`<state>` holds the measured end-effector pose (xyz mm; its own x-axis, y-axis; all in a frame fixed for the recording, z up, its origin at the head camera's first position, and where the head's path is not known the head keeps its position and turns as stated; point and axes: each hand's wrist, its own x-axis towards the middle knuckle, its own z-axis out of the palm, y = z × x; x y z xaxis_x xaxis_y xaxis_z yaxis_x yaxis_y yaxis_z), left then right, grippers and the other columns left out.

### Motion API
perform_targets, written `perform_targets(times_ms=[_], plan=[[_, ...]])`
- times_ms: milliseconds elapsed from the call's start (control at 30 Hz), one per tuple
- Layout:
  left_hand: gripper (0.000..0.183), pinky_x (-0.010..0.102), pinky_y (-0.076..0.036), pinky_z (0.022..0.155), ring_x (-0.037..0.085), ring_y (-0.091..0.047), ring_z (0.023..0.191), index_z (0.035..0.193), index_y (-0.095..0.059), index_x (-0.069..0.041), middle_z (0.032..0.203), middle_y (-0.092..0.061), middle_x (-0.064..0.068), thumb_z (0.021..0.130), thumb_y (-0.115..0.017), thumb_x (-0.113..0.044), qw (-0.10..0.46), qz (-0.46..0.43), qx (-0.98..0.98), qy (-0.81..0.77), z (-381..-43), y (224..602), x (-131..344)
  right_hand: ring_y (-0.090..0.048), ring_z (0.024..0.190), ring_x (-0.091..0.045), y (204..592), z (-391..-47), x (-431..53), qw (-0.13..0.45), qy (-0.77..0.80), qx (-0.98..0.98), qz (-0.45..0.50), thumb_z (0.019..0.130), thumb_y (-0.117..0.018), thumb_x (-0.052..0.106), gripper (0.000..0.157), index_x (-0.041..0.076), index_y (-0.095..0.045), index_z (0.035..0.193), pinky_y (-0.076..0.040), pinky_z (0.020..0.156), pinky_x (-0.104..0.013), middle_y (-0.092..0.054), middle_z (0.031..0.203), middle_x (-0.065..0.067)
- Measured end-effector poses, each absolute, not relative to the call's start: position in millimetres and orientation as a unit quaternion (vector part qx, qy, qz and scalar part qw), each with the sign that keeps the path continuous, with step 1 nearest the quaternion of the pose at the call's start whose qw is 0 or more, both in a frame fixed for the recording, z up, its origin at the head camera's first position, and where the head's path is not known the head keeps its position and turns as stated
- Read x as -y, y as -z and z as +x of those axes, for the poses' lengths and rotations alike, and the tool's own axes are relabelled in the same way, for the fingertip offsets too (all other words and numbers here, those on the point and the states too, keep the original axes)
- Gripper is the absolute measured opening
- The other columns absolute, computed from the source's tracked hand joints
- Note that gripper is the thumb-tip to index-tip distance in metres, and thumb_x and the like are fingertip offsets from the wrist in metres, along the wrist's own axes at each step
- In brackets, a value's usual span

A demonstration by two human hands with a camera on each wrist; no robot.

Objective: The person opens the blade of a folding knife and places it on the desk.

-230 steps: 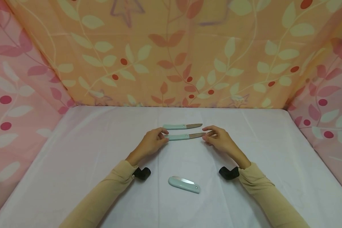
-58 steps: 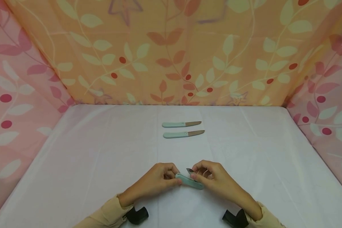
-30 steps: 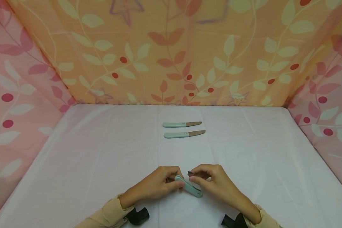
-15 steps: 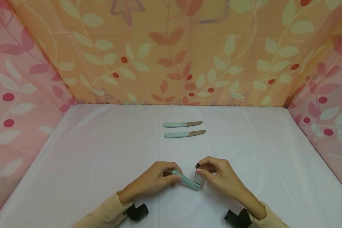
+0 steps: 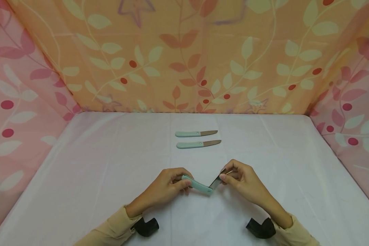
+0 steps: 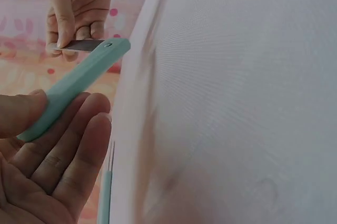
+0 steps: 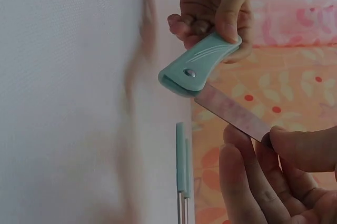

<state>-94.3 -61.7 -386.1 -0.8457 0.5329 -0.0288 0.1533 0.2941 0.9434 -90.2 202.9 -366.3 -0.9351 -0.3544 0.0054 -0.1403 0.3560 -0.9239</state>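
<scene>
A folding knife with a mint-green handle (image 5: pixel 200 186) is held between both hands, its blade (image 7: pixel 231 110) swung partly out at an angle. My left hand (image 5: pixel 167 186) pinches the handle near its butt end, thumb on top, as the left wrist view also shows. With thumb and fingertips, my right hand (image 5: pixel 244 181) pinches the blade near its tip. The handle's pivot rivet (image 7: pixel 189 72) faces the right wrist camera. Both hands are above the white-covered table.
Two more mint-handled knives, a far one (image 5: pixel 187 134) and a nearer one (image 5: pixel 189 145), lie unfolded and parallel beyond the hands, blades pointing right. The white tablecloth (image 5: pixel 110 147) meets a patterned orange curtain (image 5: pixel 184 68) at the back, with pink ones at the sides.
Earlier both hands were at the nearer unfolded knife while the third lay folded in front. Since then they have taken up the third, and the right hand has swung its blade outward to the right.
</scene>
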Motion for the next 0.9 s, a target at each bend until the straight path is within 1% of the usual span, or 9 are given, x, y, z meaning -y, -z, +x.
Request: perform_targets(times_ms=[100,200,267,367,567,600,700,800,900], plan=[[0.009,0.034,-0.053,0.07,0.028,-0.067,0.076,0.096,-0.064,-0.01,0.084,-0.07,0.013,0.089,-0.058,-0.014,0.165,0.212,-0.779,-0.566,-92,377,61,-0.068,0.079,-0.016,368,-94,-207,0.109,0.56,-0.806,-0.158,0.085,-0.064,0.014,0.017,0.002,-0.054,0.092,-0.054,0.071,-0.033,-0.062,0.091,-0.016],[0.011,0.036,-0.054,0.072,0.032,-0.067,0.079,0.096,-0.063,-0.004,0.085,-0.068,0.019,0.089,-0.057,-0.009,0.161,0.204,-0.771,-0.582,-90,367,62,-0.068,0.079,-0.022,369,-98,-210,0.119,0.572,-0.794,-0.17,0.085,-0.063,0.012,0.017,0.0,-0.054,0.091,-0.054,0.071,-0.034,-0.062,0.091,-0.019],[0.011,0.036,-0.054,0.072,0.034,-0.066,0.08,0.097,-0.062,-0.001,0.086,-0.068,0.02,0.09,-0.056,-0.007,0.155,0.199,-0.766,-0.591,-90,362,62,-0.068,0.078,-0.026,369,-100,-213,0.126,0.579,-0.787,-0.173,0.086,-0.063,0.011,0.017,-0.002,-0.054,0.091,-0.054,0.071,-0.035,-0.064,0.089,-0.02],[0.012,0.036,-0.054,0.073,0.036,-0.066,0.081,0.097,-0.061,0.0,0.087,-0.067,0.022,0.09,-0.055,-0.007,0.147,0.19,-0.756,-0.609,-90,359,63,-0.068,0.079,-0.029,370,-103,-217,0.137,0.586,-0.779,-0.174,0.087,-0.061,0.011,0.018,-0.004,-0.054,0.091,-0.054,0.072,-0.034,-0.065,0.087,-0.022],[0.016,0.032,-0.055,0.072,0.026,-0.068,0.08,0.1,-0.061,-0.004,0.091,-0.067,0.022,0.091,-0.055,-0.016,0.122,0.179,-0.735,-0.642,-99,383,66,-0.068,0.08,-0.027,372,-108,-225,0.159,0.581,-0.781,-0.163,0.087,-0.062,0.015,0.022,-0.005,-0.054,0.092,-0.054,0.073,-0.035,-0.066,0.086,-0.022],[0.017,0.031,-0.055,0.072,0.024,-0.068,0.08,0.1,-0.06,-0.004,0.092,-0.068,0.021,0.091,-0.055,-0.017,0.114,0.178,-0.733,-0.647,-100,387,66,-0.068,0.08,-0.027,373,-109,-226,0.166,0.579,-0.782,-0.161,0.087,-0.062,0.016,0.023,-0.005,-0.055,0.092,-0.054,0.073,-0.035,-0.066,0.085,-0.022],[0.019,0.031,-0.055,0.072,0.025,-0.068,0.079,0.102,-0.059,-0.003,0.092,-0.067,0.022,0.091,-0.056,-0.018,0.096,0.171,-0.718,-0.668,-99,386,66,-0.066,0.08,-0.027,373,-109,-228,0.19,0.561,-0.79,-0.16,0.087,-0.062,0.02,0.024,-0.003,-0.057,0.09,-0.054,0.073,-0.035,-0.067,0.085,-0.02],[0.021,0.033,-0.055,0.072,0.024,-0.068,0.078,0.102,-0.058,-0.002,0.092,-0.067,0.022,0.09,-0.057,-0.019,0.081,0.163,-0.703,-0.688,-99,384,66,-0.065,0.079,-0.027,373,-107,-228,0.217,0.54,-0.797,-0.16,0.087,-0.062,0.023,0.023,0.0,-0.058,0.089,-0.053,0.072,-0.033,-0.067,0.086,-0.019],[0.021,0.034,-0.055,0.072,0.024,-0.068,0.079,0.103,-0.057,-0.001,0.093,-0.066,0.022,0.091,-0.056,-0.018,0.074,0.158,-0.691,-0.702,-99,384,66,-0.064,0.077,-0.025,374,-107,-227,0.227,0.52,-0.808,-0.16,0.086,-0.063,0.024,0.021,0.003,-0.06,0.088,-0.052,0.07,-0.03,-0.067,0.085,-0.017]])
